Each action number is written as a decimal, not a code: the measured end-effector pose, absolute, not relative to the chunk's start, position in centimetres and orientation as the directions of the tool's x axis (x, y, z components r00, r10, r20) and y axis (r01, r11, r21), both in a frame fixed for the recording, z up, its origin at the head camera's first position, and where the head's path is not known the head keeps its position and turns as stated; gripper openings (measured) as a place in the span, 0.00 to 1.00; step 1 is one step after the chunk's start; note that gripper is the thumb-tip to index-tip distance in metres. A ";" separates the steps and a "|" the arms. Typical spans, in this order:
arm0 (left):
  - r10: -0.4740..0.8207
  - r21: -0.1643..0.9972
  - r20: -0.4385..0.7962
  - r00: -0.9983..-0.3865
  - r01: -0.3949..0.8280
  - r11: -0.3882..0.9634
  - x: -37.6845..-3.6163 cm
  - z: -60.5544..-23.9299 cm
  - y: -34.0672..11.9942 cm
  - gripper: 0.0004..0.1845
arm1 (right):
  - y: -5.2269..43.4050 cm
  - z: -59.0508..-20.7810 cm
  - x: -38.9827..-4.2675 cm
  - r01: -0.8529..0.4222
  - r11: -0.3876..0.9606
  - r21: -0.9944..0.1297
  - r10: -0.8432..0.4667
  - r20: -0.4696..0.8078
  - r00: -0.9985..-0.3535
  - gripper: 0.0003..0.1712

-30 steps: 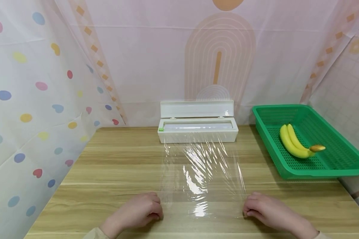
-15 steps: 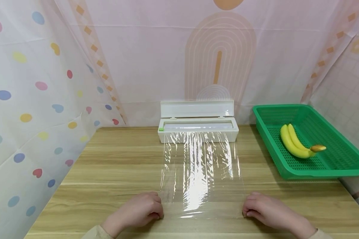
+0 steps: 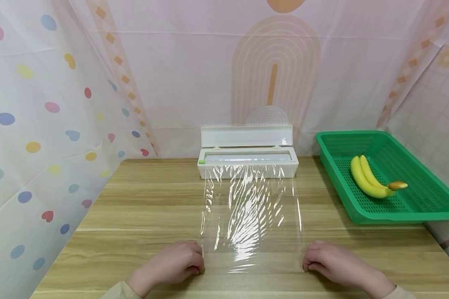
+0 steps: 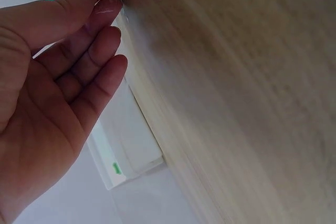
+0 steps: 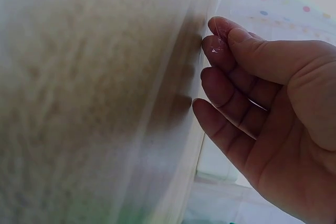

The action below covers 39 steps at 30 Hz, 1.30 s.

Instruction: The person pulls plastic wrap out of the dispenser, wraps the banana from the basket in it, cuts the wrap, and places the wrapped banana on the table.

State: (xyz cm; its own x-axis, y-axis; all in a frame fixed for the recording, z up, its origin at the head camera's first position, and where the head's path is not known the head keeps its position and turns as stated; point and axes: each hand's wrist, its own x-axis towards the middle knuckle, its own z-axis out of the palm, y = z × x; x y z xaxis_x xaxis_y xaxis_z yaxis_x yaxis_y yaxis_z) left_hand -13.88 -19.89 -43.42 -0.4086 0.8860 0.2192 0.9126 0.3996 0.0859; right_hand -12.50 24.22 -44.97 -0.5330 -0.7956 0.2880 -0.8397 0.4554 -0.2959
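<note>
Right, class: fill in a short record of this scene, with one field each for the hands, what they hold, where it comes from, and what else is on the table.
left hand: pinches the film's near left corner
right hand: pinches the film's near right corner
film: clear, wrinkled, stretched from the dispenser toward the person
dispenser: white box, lid open, at the table's far edge
basket: green, at the right, holds bananas
table: light wood

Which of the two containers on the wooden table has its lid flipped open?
The white plastic wrap dispenser box at the back centre: its lid stands up and clear film runs out of it. The green perforated basket on the right has no lid.
</note>
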 end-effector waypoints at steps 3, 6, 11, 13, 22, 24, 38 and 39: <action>0.887 0.080 0.226 -0.402 0.915 0.394 -13.9 -43.4 -19.9 0.10 | 24.2 -44.9 -12.5 -0.838 0.454 -0.304 -0.797 0.283 -0.534 0.13; 0.890 0.081 0.229 -0.394 0.919 0.386 -13.9 -43.5 -20.0 0.10 | 24.3 -44.9 -12.6 -0.834 0.454 -0.313 -0.796 0.277 -0.538 0.14; 0.893 0.089 0.240 -0.381 0.925 0.371 -13.9 -43.5 -20.1 0.09 | 24.3 -44.9 -12.6 -0.834 0.454 -0.314 -0.795 0.280 -0.538 0.14; 0.891 0.097 0.250 -0.378 0.926 0.366 -13.9 -43.4 -20.2 0.09 | 24.3 -44.9 -12.6 -0.834 0.456 -0.312 -0.795 0.279 -0.539 0.14; 0.889 0.155 0.234 -0.394 0.918 0.366 -13.8 -43.0 -20.6 0.10 | 24.3 -44.9 -12.6 -0.826 0.461 -0.323 -0.794 0.265 -0.547 0.14; 0.888 0.162 0.233 -0.396 0.917 0.366 -13.8 -42.9 -20.6 0.10 | 24.3 -44.9 -12.6 -0.824 0.464 -0.325 -0.794 0.260 -0.550 0.14; 0.850 0.144 0.260 -0.457 0.889 0.434 -14.9 -42.0 -20.7 0.07 | 24.2 -45.0 -12.5 -0.850 0.437 -0.293 -0.797 0.313 -0.517 0.14; 0.843 0.142 0.269 -0.466 0.885 0.444 -15.1 -41.9 -20.7 0.07 | 24.2 -45.0 -12.5 -0.851 0.435 -0.294 -0.797 0.315 -0.516 0.13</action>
State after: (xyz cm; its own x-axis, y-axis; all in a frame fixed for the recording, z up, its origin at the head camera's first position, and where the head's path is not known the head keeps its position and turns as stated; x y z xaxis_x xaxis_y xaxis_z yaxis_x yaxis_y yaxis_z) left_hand -15.10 -20.74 -41.91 -0.4656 0.8432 0.2686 0.8850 0.4435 0.1416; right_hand -12.52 24.20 -45.03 -0.5161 -0.7967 0.3146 -0.8510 0.4353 -0.2937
